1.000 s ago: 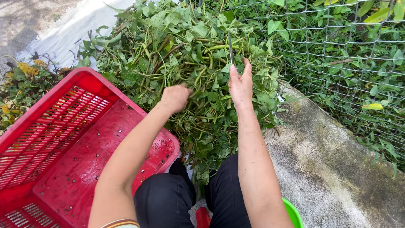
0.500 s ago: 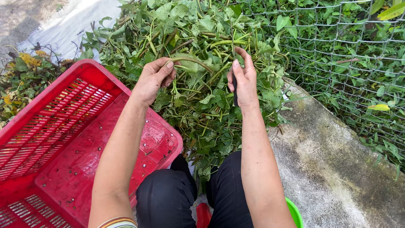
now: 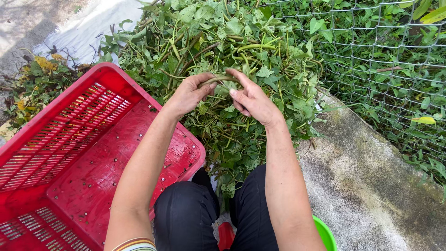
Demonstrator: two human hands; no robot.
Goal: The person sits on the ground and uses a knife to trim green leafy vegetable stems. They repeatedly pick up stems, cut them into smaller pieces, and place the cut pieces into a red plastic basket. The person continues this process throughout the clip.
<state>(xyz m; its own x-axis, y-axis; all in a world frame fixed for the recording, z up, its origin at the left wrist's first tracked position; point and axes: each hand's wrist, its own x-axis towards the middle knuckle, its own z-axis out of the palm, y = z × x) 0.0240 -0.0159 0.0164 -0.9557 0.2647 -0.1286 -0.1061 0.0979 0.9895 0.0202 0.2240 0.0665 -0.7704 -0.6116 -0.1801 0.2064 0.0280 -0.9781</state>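
A big heap of green leafy vines (image 3: 223,51) lies in front of me. My left hand (image 3: 188,93) and my right hand (image 3: 251,100) meet over its middle, both pinching the same green stem (image 3: 223,79) between thumb and fingers. The stem runs across from one hand to the other. Leaves hang from it and hide where it joins the heap. My knees in black trousers (image 3: 186,216) are below the hands.
A red slatted plastic crate (image 3: 69,153) stands at my left, holding only specks of dirt. A wire mesh fence (image 3: 385,60) with plants behind it runs along the right. A concrete slab (image 3: 367,186) lies at the right. A green rim (image 3: 325,234) shows by my right leg.
Both hands have drawn back toward me and come together. A second ago they were apart, reaching into the heap; now both hold one stem.
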